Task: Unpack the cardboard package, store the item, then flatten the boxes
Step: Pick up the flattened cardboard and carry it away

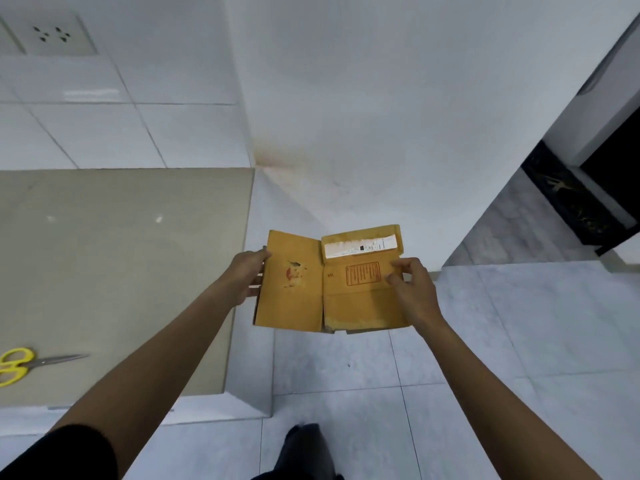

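Although the task begins with unpacking, the cardboard box [329, 289] now appears collapsed nearly flat, held in the air over the tiled floor [502, 341], just beyond the corner of the tabletop [121, 254]. The left hand [247, 277] is clamped on the box's left edge, thumb on the upper face and fingers beneath. The right hand [414, 285] is closed on the right panel, fingertips pressing near the red printed stamp [363, 274]. Opposed grips at the two outer edges suit the work in hand: they keep both panels spread about the central crease, so the sheet can be pressed flatter or folded over.

A white shipping label [360, 247] runs along the top flap of the right panel. The left panel shows a small tear and a red mark. No contents are visible, which suggests the item is already out; whether it has been stored cannot be told. Yellow-handled scissors [31, 365] lie on the tabletop, well apart from the box, untouched.

Judgement: flattening stage, late in the task. Only one box is in view.
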Tool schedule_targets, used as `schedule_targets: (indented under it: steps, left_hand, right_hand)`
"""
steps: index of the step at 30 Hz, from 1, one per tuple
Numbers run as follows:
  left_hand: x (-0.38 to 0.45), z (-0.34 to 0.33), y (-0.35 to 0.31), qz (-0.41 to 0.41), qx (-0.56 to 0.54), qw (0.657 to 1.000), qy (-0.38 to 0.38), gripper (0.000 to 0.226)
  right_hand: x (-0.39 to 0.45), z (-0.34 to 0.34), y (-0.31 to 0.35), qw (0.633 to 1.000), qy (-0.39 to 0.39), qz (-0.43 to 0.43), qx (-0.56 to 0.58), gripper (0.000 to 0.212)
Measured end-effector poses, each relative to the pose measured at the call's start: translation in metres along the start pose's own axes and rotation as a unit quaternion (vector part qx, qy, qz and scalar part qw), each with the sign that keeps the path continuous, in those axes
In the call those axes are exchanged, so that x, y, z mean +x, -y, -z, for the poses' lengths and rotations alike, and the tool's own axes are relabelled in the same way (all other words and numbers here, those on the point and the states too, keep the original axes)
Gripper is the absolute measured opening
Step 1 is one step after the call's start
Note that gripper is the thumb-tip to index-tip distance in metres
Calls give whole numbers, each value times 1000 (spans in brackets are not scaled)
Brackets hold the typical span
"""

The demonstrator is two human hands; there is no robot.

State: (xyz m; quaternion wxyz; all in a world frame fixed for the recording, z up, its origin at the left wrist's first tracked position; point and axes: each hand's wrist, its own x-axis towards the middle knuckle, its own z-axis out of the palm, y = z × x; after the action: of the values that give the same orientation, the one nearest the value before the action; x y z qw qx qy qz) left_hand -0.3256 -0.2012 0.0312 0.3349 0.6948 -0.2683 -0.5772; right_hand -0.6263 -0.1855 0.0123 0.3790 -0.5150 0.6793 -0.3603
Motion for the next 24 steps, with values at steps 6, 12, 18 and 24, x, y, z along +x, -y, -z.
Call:
schedule_targets:
  steps: [6, 12, 18, 24]
  left_hand:
    - [67, -60, -22, 37, 43, 997, 49, 26]
    - [156, -111, -28, 107, 53, 992, 28, 34]
    - [240, -165, 0, 151, 65, 985, 47, 43]
    - [326, -189, 54, 154, 77, 983, 60, 32]
  right_hand:
    - [76, 11, -30, 999, 15, -47, -9, 34]
    - [174, 0, -65, 995, 46, -87, -26, 32]
    - [250, -20, -137, 990, 69, -108, -57, 40]
    - [305, -51, -226, 980, 127, -132, -81, 41]
